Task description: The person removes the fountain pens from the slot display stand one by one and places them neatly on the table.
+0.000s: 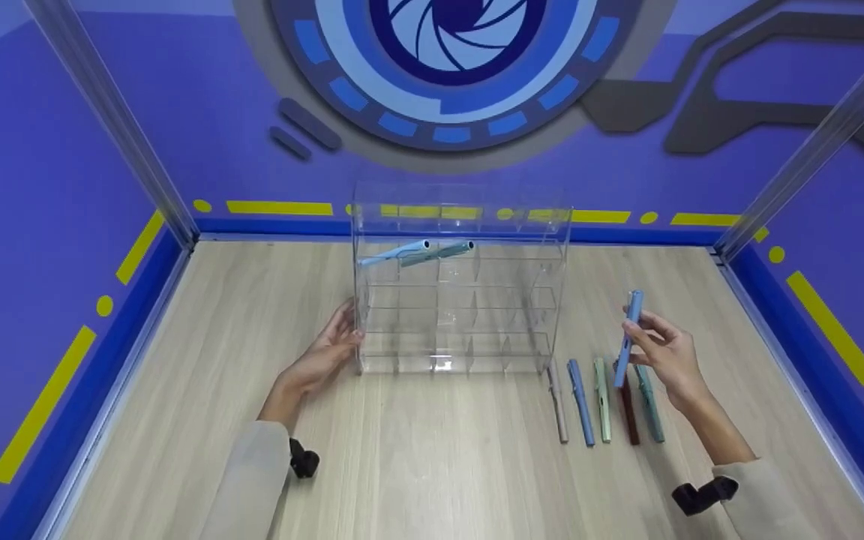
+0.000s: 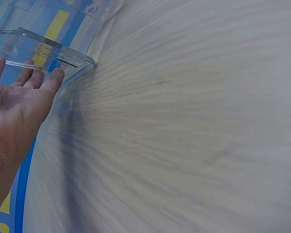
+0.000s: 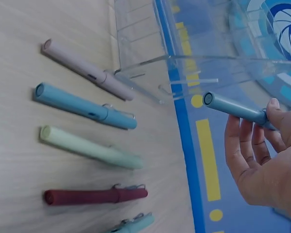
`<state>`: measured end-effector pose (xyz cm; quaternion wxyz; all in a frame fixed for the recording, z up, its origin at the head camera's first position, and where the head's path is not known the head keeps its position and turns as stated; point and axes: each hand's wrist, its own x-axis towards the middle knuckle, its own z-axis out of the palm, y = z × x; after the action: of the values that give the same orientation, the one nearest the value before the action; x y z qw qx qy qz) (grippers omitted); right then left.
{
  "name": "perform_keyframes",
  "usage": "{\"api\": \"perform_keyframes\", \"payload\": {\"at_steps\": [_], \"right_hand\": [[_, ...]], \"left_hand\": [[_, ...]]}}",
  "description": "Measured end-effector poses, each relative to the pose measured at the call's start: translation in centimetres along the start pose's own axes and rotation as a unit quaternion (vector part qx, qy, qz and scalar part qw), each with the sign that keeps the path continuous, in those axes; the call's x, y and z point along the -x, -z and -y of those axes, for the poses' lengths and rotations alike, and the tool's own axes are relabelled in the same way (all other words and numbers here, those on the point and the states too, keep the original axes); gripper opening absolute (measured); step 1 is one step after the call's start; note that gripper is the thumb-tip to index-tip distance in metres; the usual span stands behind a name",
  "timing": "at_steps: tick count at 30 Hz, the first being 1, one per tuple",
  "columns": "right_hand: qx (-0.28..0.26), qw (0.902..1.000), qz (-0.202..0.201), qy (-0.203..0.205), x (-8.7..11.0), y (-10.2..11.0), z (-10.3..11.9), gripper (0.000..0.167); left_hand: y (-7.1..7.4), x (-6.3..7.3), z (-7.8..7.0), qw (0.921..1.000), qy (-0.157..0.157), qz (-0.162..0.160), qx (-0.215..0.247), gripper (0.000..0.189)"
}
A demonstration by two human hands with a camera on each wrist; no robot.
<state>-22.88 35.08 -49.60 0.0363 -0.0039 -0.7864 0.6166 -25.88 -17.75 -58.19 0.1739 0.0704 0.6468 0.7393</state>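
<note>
My right hand (image 1: 673,358) pinches a blue pen (image 1: 629,337) near its capped end, above the row on the table. In the right wrist view, that pen (image 3: 232,107) points its round end toward the clear rack. My left hand (image 1: 322,354) holds the left side of the clear acrylic pen rack (image 1: 436,321), thumb toward the front. A light-blue pen (image 1: 396,252) and a dark teal pen (image 1: 438,253) lie in the rack's upper tier. Below the right hand lie a pinkish-grey pen (image 1: 558,405), a blue pen (image 1: 581,403), a pale green pen (image 1: 602,401), a dark red pen (image 1: 629,409) and a teal pen (image 1: 650,405).
The wood-patterned table (image 1: 432,465) is bounded by purple-blue panels (image 1: 139,97) with yellow marks. Metal posts stand at the back corners. The rack has several divided compartments. A black device (image 1: 704,495) sits at the right wrist and another (image 1: 303,459) at the left.
</note>
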Motion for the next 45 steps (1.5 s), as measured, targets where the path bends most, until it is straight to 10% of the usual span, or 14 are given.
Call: {"api": "perform_keyframes", "payload": {"at_steps": [24, 45], "right_hand": [[0.15, 0.987, -0.032, -0.049, 1.2, 4.9, -6.5, 0.053], [0.333, 0.9392, -0.069, -0.046, 2.1, 6.4, -9.7, 0.048]], "left_hand": [[0.4, 0.6, -0.4, 0.9998, -0.004, -0.011, 0.014, 0.076], [-0.2, 0.0, 0.2, 0.9999, 0.009, -0.008, 0.003, 0.074]]}}
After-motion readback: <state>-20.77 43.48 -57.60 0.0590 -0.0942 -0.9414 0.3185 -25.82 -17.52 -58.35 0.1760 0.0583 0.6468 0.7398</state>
